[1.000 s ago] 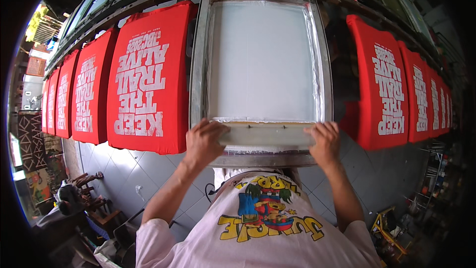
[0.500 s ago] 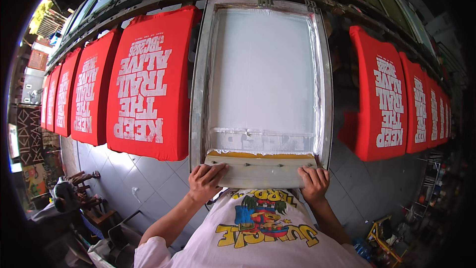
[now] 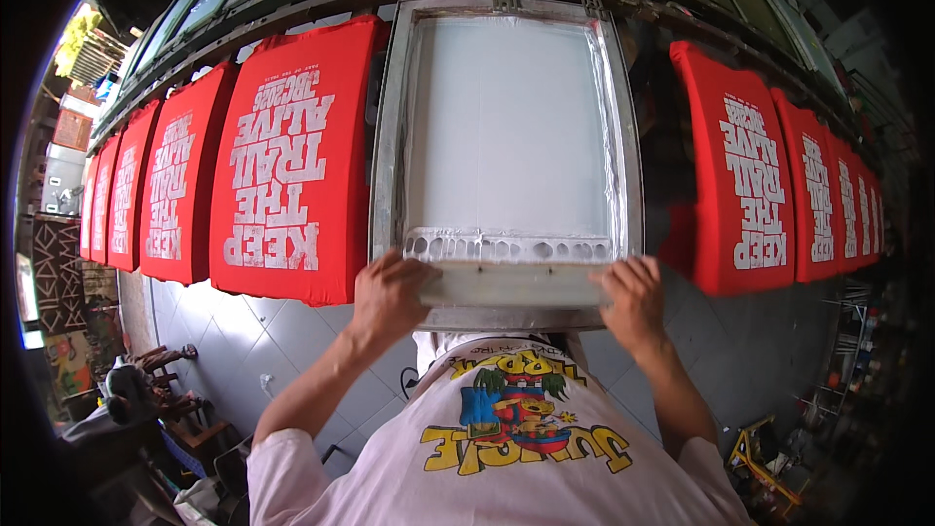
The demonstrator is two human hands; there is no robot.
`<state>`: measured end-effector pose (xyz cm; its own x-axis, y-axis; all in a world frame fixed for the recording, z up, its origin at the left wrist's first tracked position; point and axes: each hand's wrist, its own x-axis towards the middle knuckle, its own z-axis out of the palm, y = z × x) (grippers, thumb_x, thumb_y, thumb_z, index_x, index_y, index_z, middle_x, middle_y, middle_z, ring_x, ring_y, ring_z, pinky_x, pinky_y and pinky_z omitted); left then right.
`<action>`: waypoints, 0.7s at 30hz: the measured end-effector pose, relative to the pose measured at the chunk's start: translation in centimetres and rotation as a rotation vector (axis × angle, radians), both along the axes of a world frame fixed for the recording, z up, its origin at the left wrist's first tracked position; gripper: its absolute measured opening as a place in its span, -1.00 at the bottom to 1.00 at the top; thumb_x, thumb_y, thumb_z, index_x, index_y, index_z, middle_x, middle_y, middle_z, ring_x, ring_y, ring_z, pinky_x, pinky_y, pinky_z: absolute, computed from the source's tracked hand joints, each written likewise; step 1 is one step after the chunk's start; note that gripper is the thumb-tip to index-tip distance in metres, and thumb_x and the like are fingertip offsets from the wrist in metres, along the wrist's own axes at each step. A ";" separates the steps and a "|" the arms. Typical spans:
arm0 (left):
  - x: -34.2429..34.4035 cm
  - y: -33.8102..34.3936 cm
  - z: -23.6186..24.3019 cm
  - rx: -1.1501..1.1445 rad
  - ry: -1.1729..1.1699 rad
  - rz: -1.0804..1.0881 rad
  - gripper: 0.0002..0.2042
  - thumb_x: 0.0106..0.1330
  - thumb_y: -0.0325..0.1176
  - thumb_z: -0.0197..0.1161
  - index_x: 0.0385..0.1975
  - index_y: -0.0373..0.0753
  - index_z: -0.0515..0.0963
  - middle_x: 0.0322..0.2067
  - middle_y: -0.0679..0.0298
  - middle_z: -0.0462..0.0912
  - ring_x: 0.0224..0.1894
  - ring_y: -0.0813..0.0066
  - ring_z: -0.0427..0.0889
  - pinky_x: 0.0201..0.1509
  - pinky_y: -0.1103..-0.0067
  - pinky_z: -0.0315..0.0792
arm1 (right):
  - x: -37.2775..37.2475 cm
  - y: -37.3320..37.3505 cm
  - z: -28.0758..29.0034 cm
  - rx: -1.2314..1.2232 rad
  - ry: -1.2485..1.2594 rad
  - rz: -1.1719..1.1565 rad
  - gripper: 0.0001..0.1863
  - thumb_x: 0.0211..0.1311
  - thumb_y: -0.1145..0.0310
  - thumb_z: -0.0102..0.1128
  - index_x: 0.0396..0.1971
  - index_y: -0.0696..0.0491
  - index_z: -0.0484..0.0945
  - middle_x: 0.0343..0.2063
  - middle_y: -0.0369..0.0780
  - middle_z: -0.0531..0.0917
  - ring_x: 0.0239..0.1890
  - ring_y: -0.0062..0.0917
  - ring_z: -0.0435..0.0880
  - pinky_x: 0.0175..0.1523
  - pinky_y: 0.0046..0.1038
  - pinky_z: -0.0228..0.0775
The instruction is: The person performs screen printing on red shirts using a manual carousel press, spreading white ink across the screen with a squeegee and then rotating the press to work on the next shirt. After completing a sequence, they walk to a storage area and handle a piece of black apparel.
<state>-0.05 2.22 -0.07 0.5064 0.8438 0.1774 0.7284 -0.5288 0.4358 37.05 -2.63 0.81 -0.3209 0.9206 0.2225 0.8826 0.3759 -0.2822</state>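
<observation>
A long pale squeegee spans the near part of a metal-framed printing screen. My left hand is closed round the squeegee's left end, fingers over its top. Its other end sits in the closed grip of my right hand. White ink lies just beyond the squeegee in a band with a row of rounded gaps. Farther away, the screen's mesh looks whitish and smooth. The squeegee's blade edge is hidden, so whether it touches the mesh I cannot tell.
Red shirts with white lettering stand in rows, the nearest being a left shirt and a right shirt. Hinge clamps join the screen to a dark rail at the back. A yellow metal frame is on the tiled floor at right.
Both hands have moved the squeegee away from me, off the screen's near edge. Its yellowish blade strip has gone out of sight. A gapped ink band now shows beyond it.
</observation>
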 end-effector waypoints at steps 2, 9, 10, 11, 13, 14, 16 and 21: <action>-0.5 -3.7 -0.2 -0.016 -0.007 0.023 -0.63 -0.21 -0.53 0.49 -0.29 -0.13 0.75 -0.25 0.42 0.77 -0.22 0.42 0.65 -0.14 0.44 0.62 | -0.4 -3.6 -0.8 0.022 -0.005 -0.014 -0.69 -0.12 0.62 0.34 -0.28 0.02 0.70 -0.41 -0.29 0.61 -0.24 -0.37 0.61 0.02 -0.23 0.31; -0.8 -8.0 -2.8 0.053 0.064 0.022 -0.44 -0.25 -0.26 0.54 -0.07 -0.09 0.75 -0.07 0.49 0.74 -0.23 0.46 0.61 -0.17 0.47 0.50 | -1.5 -7.8 -3.1 0.076 0.026 -0.097 -0.79 0.12 0.45 0.22 -0.23 0.02 0.71 -0.34 -0.30 0.69 -0.32 -0.40 0.60 -0.02 -0.24 0.31; -0.8 -8.2 -3.1 0.071 0.069 0.028 -0.45 -0.23 -0.25 0.53 -0.06 -0.09 0.75 -0.07 0.49 0.74 -0.24 0.47 0.61 -0.18 0.48 0.49 | -1.3 -8.3 -4.1 0.084 0.021 -0.108 -0.78 0.14 0.44 0.21 -0.21 0.02 0.72 -0.33 -0.29 0.71 -0.34 -0.39 0.60 -0.04 -0.25 0.32; -0.7 -8.2 -3.5 0.090 0.074 0.034 -0.45 -0.22 -0.24 0.52 -0.06 -0.09 0.76 -0.07 0.49 0.74 -0.24 0.48 0.61 -0.19 0.49 0.47 | -1.2 -8.5 -4.7 0.101 0.016 -0.111 -0.78 0.14 0.45 0.20 -0.22 0.03 0.72 -0.32 -0.28 0.72 -0.35 -0.39 0.61 -0.06 -0.26 0.33; -0.6 -7.5 -4.1 0.138 0.094 0.035 -0.49 -0.14 -0.19 0.48 -0.06 -0.08 0.76 -0.06 0.50 0.74 -0.25 0.53 0.62 -0.22 0.52 0.43 | -1.3 -7.7 -5.1 0.121 0.009 -0.118 -0.78 0.15 0.46 0.19 -0.22 0.04 0.73 -0.31 -0.27 0.73 -0.35 -0.38 0.61 -0.08 -0.28 0.33; -0.5 -7.1 -4.3 0.148 0.087 0.040 -0.48 -0.15 -0.19 0.47 -0.06 -0.08 0.76 -0.05 0.50 0.74 -0.24 0.54 0.63 -0.21 0.52 0.43 | -1.3 -7.0 -5.2 0.132 0.006 -0.121 -0.78 0.15 0.46 0.19 -0.22 0.05 0.73 -0.30 -0.26 0.73 -0.35 -0.38 0.62 -0.08 -0.28 0.33; -0.2 -5.7 -4.9 0.171 0.069 0.051 -0.48 -0.17 -0.21 0.44 -0.06 -0.08 0.76 -0.02 0.49 0.74 -0.21 0.56 0.64 -0.20 0.53 0.43 | -1.0 -5.5 -5.5 0.142 -0.007 -0.125 -0.78 0.15 0.48 0.19 -0.23 0.06 0.73 -0.29 -0.26 0.74 -0.34 -0.37 0.63 -0.09 -0.30 0.33; -0.2 -2.6 -6.2 0.177 0.087 0.036 -0.37 -0.30 -0.26 0.36 -0.01 -0.07 0.75 0.04 0.48 0.73 -0.17 0.57 0.66 -0.17 0.54 0.44 | -0.8 -2.2 -6.8 0.186 -0.023 -0.157 -0.79 0.15 0.51 0.18 -0.25 0.06 0.74 -0.28 -0.25 0.75 -0.33 -0.37 0.65 -0.09 -0.30 0.32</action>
